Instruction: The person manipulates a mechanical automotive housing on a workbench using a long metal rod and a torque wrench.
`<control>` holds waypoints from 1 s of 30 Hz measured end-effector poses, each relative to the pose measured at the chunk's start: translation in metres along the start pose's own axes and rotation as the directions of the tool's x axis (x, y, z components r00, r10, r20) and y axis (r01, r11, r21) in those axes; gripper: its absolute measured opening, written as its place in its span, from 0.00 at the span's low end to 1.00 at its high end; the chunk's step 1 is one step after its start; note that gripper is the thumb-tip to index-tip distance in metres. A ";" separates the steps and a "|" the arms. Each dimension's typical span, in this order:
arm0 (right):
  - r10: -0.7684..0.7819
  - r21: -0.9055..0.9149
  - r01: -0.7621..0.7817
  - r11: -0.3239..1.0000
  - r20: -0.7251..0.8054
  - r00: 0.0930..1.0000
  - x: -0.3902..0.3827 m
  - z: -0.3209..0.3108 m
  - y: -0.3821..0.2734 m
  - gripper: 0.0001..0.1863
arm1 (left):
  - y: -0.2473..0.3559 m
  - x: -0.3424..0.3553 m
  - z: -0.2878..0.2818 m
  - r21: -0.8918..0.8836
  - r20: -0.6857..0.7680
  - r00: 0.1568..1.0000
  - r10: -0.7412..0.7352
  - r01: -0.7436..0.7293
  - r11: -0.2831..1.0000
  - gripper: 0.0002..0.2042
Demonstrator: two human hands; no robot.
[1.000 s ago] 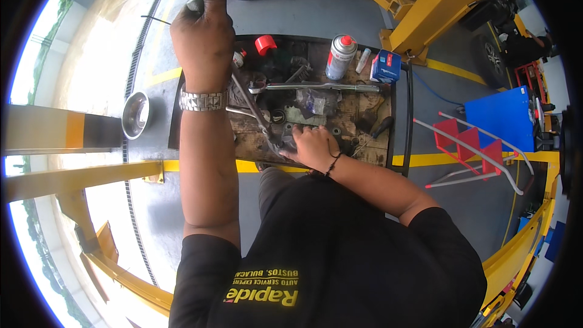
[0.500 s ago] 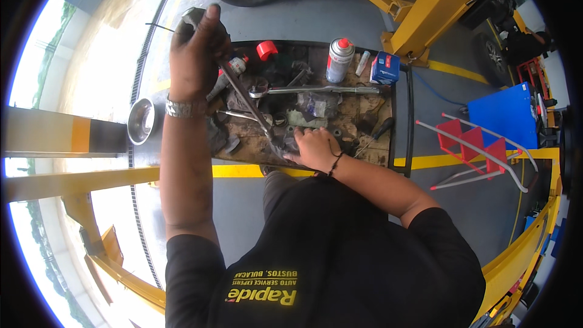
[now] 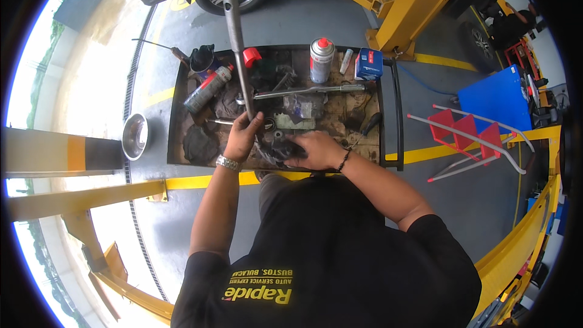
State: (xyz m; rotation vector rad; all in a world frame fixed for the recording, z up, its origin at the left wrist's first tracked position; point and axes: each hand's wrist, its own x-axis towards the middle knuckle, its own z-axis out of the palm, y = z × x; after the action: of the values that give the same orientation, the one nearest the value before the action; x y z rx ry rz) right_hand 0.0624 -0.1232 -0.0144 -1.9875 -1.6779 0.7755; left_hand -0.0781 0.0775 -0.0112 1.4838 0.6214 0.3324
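Your left hand (image 3: 244, 138) is wrapped around the lower end of a long steel leverage bar (image 3: 241, 64), just left of the dark metal part (image 3: 279, 145); your right hand (image 3: 320, 149) lies over that part's right side. Whether those right fingers clamp or only press, I can't tell. Your left hand hides whether the bar meets the part.

You look to be setting the bar against the part while bracing it. Next probably calls for a firmly seated bar end, a steady right hand and a grip farther up for leverage.

The near edge of the wooden-topped cart (image 3: 370, 149) runs just on your side of the part, so it could slip off there. Beyond the part, the bar passes over a long-handled ratchet (image 3: 310, 92). Left of the part, a black cloth (image 3: 200, 144) and a toppled spray can (image 3: 206, 90) crowd any low swing. Right of it, past a dark-handled screwdriver (image 3: 371, 123), the wood is barer. High above the part, the air looks freer.
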 end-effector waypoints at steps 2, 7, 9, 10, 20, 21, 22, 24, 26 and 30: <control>-0.048 -0.071 0.049 0.996 0.011 0.999 0.001 0.001 -0.004 0.42 | -0.014 0.001 -0.002 -0.161 -0.078 0.997 0.016 -0.029 0.986 0.15; -0.180 -0.093 0.169 0.981 -0.129 0.975 -0.008 0.020 0.020 0.42 | 0.017 -0.006 0.020 -0.146 -0.172 0.972 0.163 -0.188 0.971 0.17; -0.094 -0.040 0.092 0.995 -0.045 0.995 -0.011 0.016 0.008 0.42 | 0.052 -0.013 0.031 -0.222 -0.069 0.961 0.266 -0.275 0.935 0.16; -0.057 0.057 0.063 0.996 -0.095 0.994 -0.014 0.015 0.006 0.41 | 0.065 -0.009 0.033 -0.288 0.009 0.947 0.322 -0.306 0.908 0.16; 0.052 0.451 -0.011 0.892 -0.080 0.995 -0.004 0.006 0.017 0.31 | -0.014 0.009 0.092 -0.292 0.198 0.915 0.351 -0.287 0.912 0.13; 0.071 0.448 -0.050 0.892 -0.029 0.997 -0.004 0.005 0.018 0.30 | -0.015 0.010 0.093 -0.214 0.181 0.907 0.381 -0.342 0.915 0.14; 0.066 0.425 -0.032 0.904 -0.065 0.996 -0.004 0.006 0.017 0.30 | -0.016 0.011 0.093 -0.133 0.165 0.896 0.412 -0.393 0.910 0.17; 0.051 0.377 0.005 0.926 -0.139 0.989 -0.006 0.006 0.015 0.29 | -0.013 0.017 0.079 0.040 0.293 0.844 0.448 -0.479 0.877 0.23; 0.013 0.410 0.077 0.909 -0.211 0.977 -0.007 0.010 0.015 0.28 | -0.012 0.019 0.066 0.109 0.405 0.807 0.430 -0.510 0.853 0.29; 0.008 0.633 0.160 0.757 -0.254 0.967 -0.008 0.025 0.030 0.27 | -0.023 0.011 0.062 0.188 0.558 0.782 0.278 -0.446 0.875 0.42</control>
State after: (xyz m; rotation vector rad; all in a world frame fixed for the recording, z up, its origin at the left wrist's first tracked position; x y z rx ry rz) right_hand 0.0671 -0.1374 -0.0510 -1.4353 -1.1185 0.8907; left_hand -0.0377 0.0307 -0.0373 1.9106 -0.0694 0.1177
